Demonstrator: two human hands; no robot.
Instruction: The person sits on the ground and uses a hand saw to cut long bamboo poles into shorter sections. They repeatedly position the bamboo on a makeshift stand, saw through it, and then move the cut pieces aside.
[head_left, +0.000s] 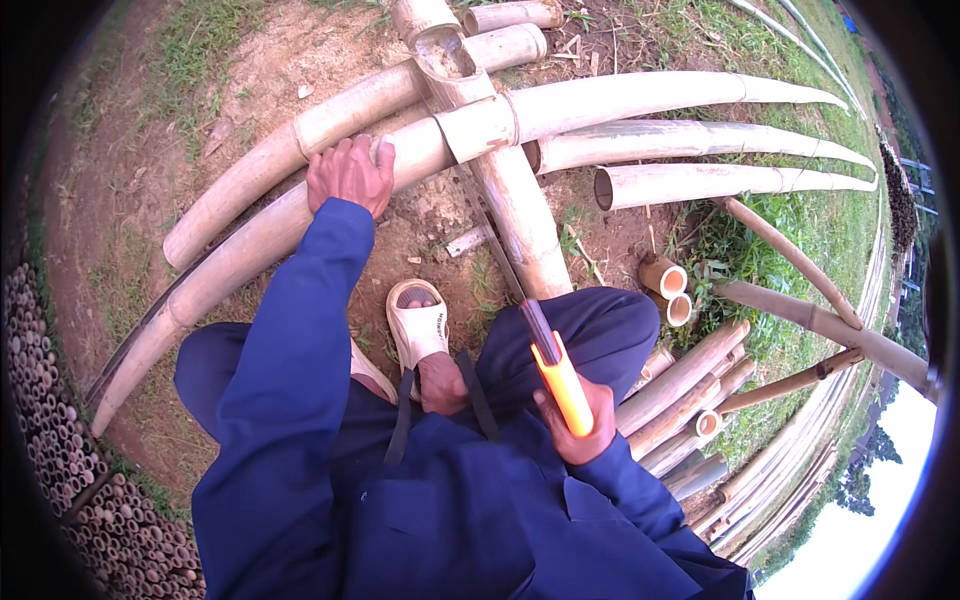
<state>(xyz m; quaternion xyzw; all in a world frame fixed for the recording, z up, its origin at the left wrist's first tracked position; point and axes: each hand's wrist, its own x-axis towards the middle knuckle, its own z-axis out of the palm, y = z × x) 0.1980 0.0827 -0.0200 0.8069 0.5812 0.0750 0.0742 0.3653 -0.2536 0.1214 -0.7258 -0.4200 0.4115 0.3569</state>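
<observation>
A thick pale bamboo pole (245, 235) runs from the lower left toward the upper right, over an upright-lying bamboo support (520, 215). My left hand (352, 176) grips this pole from above, fingers curled over it, left of the support. In my right hand (590, 422), close to my right knee, is a hand saw by its orange handle (563, 388). The saw's long narrow blade (507, 262) slants up and away to the pole's near side, where a dark cut line shows beside the support. How deep the blade sits is hard to see.
Another bamboo pole (350, 127) lies behind the held one. Two more poles (700, 143) stretch to the right. Short cut pieces (690, 395) are piled by my right knee, with two small tubes (663, 277) nearby. Many stacked bamboo ends (125, 530) fill the lower left.
</observation>
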